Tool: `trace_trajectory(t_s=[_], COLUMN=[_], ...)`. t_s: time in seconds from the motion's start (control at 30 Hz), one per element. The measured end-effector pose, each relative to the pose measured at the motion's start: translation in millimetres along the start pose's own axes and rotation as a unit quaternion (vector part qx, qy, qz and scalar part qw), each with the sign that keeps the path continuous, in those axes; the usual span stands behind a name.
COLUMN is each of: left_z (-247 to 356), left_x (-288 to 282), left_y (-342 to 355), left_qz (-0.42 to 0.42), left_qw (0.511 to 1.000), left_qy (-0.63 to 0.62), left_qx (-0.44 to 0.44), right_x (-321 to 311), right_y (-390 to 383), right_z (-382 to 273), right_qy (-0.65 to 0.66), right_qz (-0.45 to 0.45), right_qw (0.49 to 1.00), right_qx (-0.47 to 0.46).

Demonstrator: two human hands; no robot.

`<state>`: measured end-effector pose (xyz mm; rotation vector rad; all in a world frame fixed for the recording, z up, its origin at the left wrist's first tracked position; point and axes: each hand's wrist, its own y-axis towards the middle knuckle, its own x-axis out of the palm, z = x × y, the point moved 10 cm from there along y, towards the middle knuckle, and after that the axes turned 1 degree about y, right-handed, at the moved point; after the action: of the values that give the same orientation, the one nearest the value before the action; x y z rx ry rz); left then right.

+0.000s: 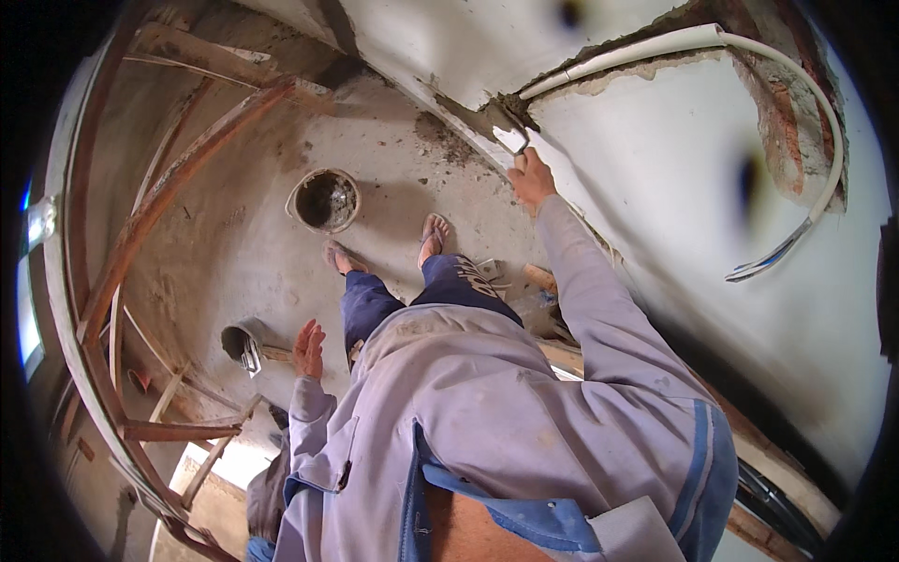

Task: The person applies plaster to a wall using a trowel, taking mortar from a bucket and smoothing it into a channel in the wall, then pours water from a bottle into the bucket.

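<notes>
My right hand [532,178] grips a trowel [511,140] against a chased channel [496,120] low in the white wall, where grey mortar shows beside a white conduit [618,58]. From that conduit a bent tube [824,112] runs down to loose cable ends [749,272]. My left hand [308,348] hangs beside my thigh, fingers extended and holding nothing. Near it lies a cylindrical container [245,335] with a metal tool in it. A round bucket [323,179] with grey mortar inside stands on the floor beyond my feet.
Timber framing [169,187] curves along the left. The concrete floor [375,131] has scattered debris near the wall. A small grey box [488,269] and wood offcuts [540,277] lie by my right foot. Dark cables [777,492] are at lower right. Another person's grey clothing [265,487] shows at lower left.
</notes>
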<state>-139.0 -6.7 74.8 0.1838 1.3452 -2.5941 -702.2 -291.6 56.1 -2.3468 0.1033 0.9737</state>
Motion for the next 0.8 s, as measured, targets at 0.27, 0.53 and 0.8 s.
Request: trace_trajectory(t_s=[0.27,0.53,0.8], left_z=[-83,-62,-50], left_x=[-35,10,27], left_y=[-22,-31,-25], left_qz=[0.022,0.021,0.022], left_qw=[0.999,0.998,0.999], left_qy=[0.020,0.043,0.018], left_qx=[-0.014,-0.050,-0.034], right_x=[-22,-50,-72], right_y=[-34,-56,-76], right_z=[-6,-1,-3], right_qy=[0.281,0.350,0.058], right_qz=[-0.005,-0.017,0.103], right_qw=[0.953,0.928,0.989], right_qx=[0.111,0.125,-0.086])
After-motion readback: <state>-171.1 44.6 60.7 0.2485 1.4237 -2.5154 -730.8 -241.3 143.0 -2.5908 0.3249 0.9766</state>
